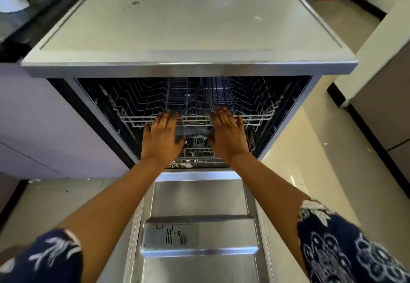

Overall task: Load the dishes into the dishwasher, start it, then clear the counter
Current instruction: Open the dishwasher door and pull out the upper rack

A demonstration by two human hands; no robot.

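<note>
Below the counter (177,27), the dishwasher (296,114) is stood open, its door (199,196) dropped flat. The upper rack (137,105) looks bare. Unclear pieces, possibly dishes (184,164), are glimpsed in the lower rack (199,149). The left hand (160,136) and right hand (228,134) are laid flat on the upper rack's front rail, fingers straight, nothing gripped. If pushed unevenly, the rack could be skewed and jammed, or fingertips pinched in the wire.

view: my head, wide-angle | faces: forward and down | range: close above the open dishwasher door (199,196)
</note>
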